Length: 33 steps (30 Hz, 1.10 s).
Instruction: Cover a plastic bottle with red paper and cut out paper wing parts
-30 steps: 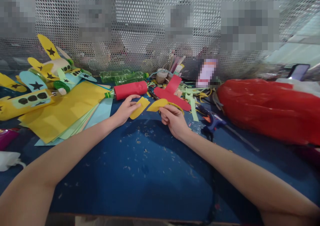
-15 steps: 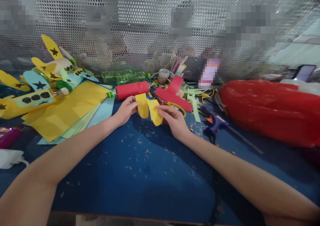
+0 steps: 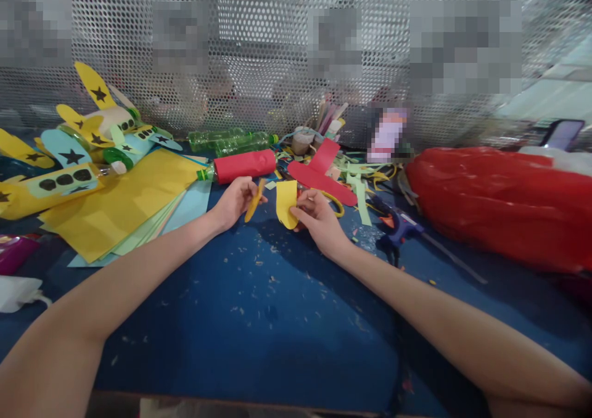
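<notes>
The paper piece (image 3: 286,201) in the right hand (image 3: 320,219) is plain bright yellow; its counterpart (image 3: 254,204) in the left hand (image 3: 235,202) shows a darker, orange-tinged yellow. The wrapped bottle (image 3: 245,166) is red with a green cap (image 3: 201,175), and the paper cutout (image 3: 319,172) beside it matches that red. The stacked sheets (image 3: 124,202) run yellow, pale green and light blue. A yellow wing (image 3: 92,86) and a light-blue wing (image 3: 59,144) each bear a black star. The glue gun (image 3: 403,223) is blue, the scissors' handle (image 3: 341,206) yellow, the bag (image 3: 499,202) glossy red. The counter (image 3: 259,338) is deep blue, speckled pale; the mesh (image 3: 259,29) is silver-grey, patterned with round holes.
</notes>
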Each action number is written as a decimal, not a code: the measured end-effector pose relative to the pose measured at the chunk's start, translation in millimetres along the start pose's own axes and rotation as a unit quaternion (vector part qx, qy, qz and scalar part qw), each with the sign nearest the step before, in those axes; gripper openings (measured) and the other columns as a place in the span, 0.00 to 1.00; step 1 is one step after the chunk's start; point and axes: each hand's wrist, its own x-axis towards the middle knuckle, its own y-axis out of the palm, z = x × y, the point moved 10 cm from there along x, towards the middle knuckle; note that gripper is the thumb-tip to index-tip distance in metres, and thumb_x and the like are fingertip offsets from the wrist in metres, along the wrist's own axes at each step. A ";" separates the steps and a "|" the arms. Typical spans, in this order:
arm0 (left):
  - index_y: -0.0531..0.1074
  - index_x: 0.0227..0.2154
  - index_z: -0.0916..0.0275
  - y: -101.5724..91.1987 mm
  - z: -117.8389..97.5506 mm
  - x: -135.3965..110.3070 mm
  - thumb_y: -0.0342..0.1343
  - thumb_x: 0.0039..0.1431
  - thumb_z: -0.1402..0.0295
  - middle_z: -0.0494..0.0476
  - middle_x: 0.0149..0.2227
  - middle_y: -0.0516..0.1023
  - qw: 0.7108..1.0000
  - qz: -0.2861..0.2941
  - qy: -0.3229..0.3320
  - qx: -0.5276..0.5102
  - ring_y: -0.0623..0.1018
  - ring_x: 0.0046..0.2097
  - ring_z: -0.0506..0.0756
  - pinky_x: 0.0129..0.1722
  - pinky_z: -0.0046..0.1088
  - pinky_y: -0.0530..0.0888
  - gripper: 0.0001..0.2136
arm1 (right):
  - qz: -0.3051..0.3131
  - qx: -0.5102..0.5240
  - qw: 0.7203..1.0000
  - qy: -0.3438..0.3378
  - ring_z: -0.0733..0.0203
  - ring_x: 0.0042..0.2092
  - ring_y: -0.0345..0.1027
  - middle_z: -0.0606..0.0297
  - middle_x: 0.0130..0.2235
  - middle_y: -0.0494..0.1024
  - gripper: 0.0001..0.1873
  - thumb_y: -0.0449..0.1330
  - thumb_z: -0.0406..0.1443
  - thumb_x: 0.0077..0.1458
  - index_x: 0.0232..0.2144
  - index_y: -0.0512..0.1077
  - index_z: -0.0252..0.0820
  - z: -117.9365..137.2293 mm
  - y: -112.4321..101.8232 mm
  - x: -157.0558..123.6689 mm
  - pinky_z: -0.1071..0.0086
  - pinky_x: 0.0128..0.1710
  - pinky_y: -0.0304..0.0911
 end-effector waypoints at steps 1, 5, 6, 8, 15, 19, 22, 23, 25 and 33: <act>0.70 0.20 0.61 -0.6 3.3 0.6 0.48 0.53 0.53 0.54 0.23 0.74 1.000 -0.001 -0.013 0.007 0.76 0.30 0.54 0.34 0.31 0.71 0.17 | 0.000 0.000 1.000 0.000 0.68 0.27 0.65 0.70 0.33 0.70 0.18 0.65 0.41 0.47 0.34 0.58 0.47 0.0 0.0 0.1 0.74 0.20 0.65; 0.72 0.26 0.62 -4.8 6.7 3.1 0.61 0.46 0.59 0.51 0.26 0.75 0.999 -0.020 0.002 0.032 0.74 0.30 0.51 0.33 0.28 0.69 0.11 | -0.028 0.002 1.000 -0.006 0.67 0.28 0.64 0.71 0.32 0.67 0.16 0.63 0.43 0.49 0.34 0.61 0.48 0.3 -6.1 0.4 0.74 0.19 0.63; 0.73 0.28 0.62 -4.6 4.5 3.2 0.64 0.43 0.63 0.50 0.28 0.75 0.999 -0.020 0.022 0.041 0.74 0.31 0.51 0.34 0.27 0.69 0.11 | -0.036 0.004 0.999 -0.004 0.66 0.28 0.64 0.71 0.32 0.67 0.15 0.63 0.43 0.49 0.34 0.61 0.48 -0.4 -8.0 0.4 0.74 0.18 0.63; 0.72 0.33 0.62 -2.2 -0.8 2.1 0.66 0.39 0.69 0.50 0.32 0.76 0.997 -0.010 0.062 0.055 0.75 0.33 0.50 0.36 0.27 0.69 0.14 | -0.046 0.006 0.999 -0.002 0.66 0.28 0.64 0.70 0.32 0.67 0.16 0.64 0.43 0.48 0.34 0.62 0.48 -2.0 -10.3 0.7 0.74 0.19 0.63; 0.64 0.49 0.60 -2.5 -3.5 -0.3 0.66 0.41 0.71 0.52 0.34 0.77 0.996 -0.007 0.071 0.060 0.77 0.36 0.55 0.37 0.32 0.72 0.30 | -0.032 0.012 0.999 0.018 0.66 0.28 0.66 0.70 0.31 0.73 0.21 0.66 0.43 0.46 0.39 0.62 0.48 -4.9 -7.5 1.0 0.73 0.22 0.65; 0.74 0.38 0.64 0.5 -2.0 0.9 0.67 0.41 0.67 0.57 0.37 0.79 0.995 0.008 0.072 0.068 0.77 0.39 0.55 0.43 0.34 0.72 0.18 | -0.021 0.013 0.999 0.044 0.65 0.27 0.68 0.69 0.30 0.76 0.22 0.67 0.44 0.44 0.40 0.65 0.46 -8.1 -4.8 1.2 0.71 0.24 0.65; 0.77 0.33 0.64 1.1 1.7 1.0 0.67 0.42 0.65 0.56 0.34 0.80 0.996 0.012 0.061 0.065 0.77 0.36 0.54 0.41 0.32 0.72 0.14 | -0.013 0.010 0.998 0.061 0.66 0.26 0.67 0.69 0.27 0.75 0.19 0.68 0.46 0.42 0.32 0.68 0.44 -12.4 -2.7 1.6 0.71 0.24 0.64; 0.78 0.32 0.64 0.4 2.9 0.9 0.67 0.42 0.65 0.55 0.33 0.80 0.996 0.008 0.057 0.062 0.77 0.35 0.53 0.40 0.31 0.72 0.13 | -0.013 0.011 0.998 0.064 0.66 0.26 0.66 0.69 0.26 0.75 0.19 0.68 0.47 0.42 0.30 0.68 0.44 -13.4 -2.3 1.6 0.71 0.24 0.63; 0.78 0.31 0.63 -2.0 5.4 0.9 0.67 0.43 0.65 0.54 0.32 0.80 0.997 -0.005 0.047 0.057 0.77 0.33 0.52 0.38 0.29 0.71 0.11 | -0.017 0.011 0.998 0.055 0.66 0.26 0.66 0.69 0.26 0.74 0.19 0.68 0.47 0.42 0.30 0.68 0.44 -12.3 -2.7 1.6 0.71 0.25 0.62; 0.75 0.22 0.61 -9.3 3.7 -0.2 0.63 0.43 0.65 0.49 0.23 0.75 0.990 -0.050 0.035 0.129 0.71 0.26 0.50 0.27 0.25 0.66 0.05 | 0.026 -0.156 0.987 -0.024 0.64 0.29 0.63 0.67 0.28 0.73 0.12 0.63 0.44 0.49 0.32 0.72 0.42 16.8 -3.0 4.6 0.67 0.31 0.59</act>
